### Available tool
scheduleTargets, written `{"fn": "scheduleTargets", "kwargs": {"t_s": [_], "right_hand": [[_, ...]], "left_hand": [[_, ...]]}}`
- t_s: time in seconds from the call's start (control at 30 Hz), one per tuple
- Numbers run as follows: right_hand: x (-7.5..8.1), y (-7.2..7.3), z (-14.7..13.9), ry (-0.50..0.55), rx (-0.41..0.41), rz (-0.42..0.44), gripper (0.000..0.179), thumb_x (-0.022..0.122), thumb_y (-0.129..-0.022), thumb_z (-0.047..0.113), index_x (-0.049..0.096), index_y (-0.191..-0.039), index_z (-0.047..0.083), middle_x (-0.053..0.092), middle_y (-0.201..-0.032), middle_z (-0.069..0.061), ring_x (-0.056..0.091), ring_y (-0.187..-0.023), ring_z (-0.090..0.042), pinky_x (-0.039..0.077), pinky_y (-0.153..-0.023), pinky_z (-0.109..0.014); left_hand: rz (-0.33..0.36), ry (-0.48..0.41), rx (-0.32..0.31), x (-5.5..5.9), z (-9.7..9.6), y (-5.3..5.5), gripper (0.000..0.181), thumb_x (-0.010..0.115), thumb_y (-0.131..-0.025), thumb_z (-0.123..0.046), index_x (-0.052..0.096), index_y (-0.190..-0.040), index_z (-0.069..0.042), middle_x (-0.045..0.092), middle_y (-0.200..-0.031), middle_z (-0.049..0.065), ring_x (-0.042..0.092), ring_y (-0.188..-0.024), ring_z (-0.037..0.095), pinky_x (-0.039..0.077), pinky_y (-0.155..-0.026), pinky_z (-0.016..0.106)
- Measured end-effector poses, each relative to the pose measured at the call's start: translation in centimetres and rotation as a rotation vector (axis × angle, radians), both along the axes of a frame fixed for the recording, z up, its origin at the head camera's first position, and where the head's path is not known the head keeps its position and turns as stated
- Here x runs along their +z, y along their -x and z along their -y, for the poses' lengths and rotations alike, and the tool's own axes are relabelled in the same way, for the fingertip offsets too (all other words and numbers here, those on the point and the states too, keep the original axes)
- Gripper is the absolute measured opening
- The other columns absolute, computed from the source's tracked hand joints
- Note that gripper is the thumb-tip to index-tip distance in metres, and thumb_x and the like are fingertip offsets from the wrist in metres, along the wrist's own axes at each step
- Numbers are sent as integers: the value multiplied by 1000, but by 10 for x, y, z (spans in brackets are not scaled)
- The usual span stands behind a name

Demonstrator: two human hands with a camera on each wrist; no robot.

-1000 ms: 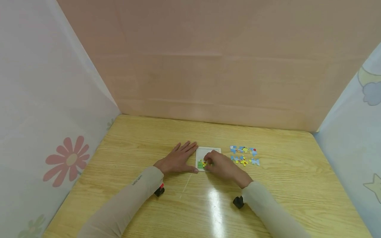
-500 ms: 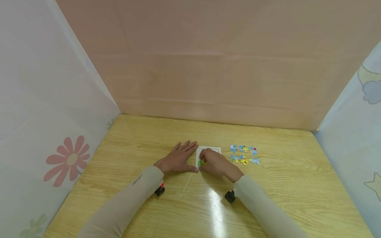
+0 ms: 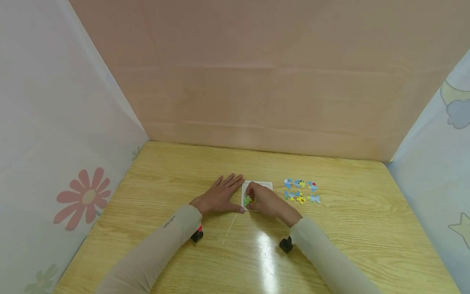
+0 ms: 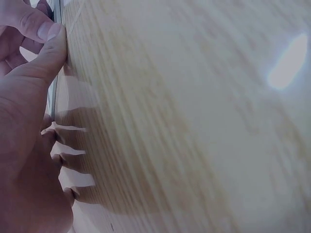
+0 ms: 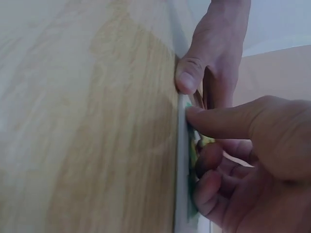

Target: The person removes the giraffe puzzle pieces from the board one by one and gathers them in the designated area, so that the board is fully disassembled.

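Note:
A small white puzzle tray [image 3: 269, 185] lies on the table with green and yellow jigsaw pieces [image 3: 247, 200] in its near left corner. My left hand [image 3: 220, 197] rests flat beside the tray's left edge, fingers spread, thumb at the near left corner. Over the tray, my right hand [image 3: 269, 201] has curled fingers, its thumb and index finger around a puzzle piece in that corner. In the right wrist view the right thumb [image 5: 218, 121] touches the green piece [image 5: 190, 194] just inside the tray's rim [image 5: 181, 194]; the curled fingers cover part of the pieces.
Several loose blue and yellow jigsaw pieces [image 3: 301, 198] lie in two rows right of the tray. The wooden table [image 3: 352, 228] meets a plain back panel [image 3: 227, 102] and patterned side panels. A bright reflection shows on the table's near side.
My right hand has shifted left over the tray, its fingers moving from beside the yellow piece to the green one in the near left corner. The left hand has stayed in place.

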State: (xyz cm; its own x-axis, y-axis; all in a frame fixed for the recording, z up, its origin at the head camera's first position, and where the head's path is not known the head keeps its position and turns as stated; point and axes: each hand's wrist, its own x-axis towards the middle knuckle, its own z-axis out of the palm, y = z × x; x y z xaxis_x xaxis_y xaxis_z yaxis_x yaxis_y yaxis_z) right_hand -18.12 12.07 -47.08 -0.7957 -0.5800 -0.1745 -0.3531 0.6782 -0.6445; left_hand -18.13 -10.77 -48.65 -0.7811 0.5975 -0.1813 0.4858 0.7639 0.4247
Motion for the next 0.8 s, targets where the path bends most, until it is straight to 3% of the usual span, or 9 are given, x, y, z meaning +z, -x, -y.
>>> {"fn": "scheduleTargets", "kwargs": {"t_s": [0.37,0.8], "right_hand": [[1,-3,-7,112,-16,-13,8,65,-105,10,68,-113,9,72,-101,-5,52,-69,-10,47,-65,-25],[14,-7,-38,141,-87,20,9,63,-107,12,69,-112,8,71,-105,-8,50,-63,-11,45,-59,-24]], "left_hand": [[4,9,9,0,1,-1,106,69,-96,-65,17,-173,-14,11,-183,2,6,-171,30,4,-137,61],[22,26,19,-2,3,-1,108,66,-96,-70,13,-174,-17,6,-183,-2,2,-171,27,2,-138,59]]}}
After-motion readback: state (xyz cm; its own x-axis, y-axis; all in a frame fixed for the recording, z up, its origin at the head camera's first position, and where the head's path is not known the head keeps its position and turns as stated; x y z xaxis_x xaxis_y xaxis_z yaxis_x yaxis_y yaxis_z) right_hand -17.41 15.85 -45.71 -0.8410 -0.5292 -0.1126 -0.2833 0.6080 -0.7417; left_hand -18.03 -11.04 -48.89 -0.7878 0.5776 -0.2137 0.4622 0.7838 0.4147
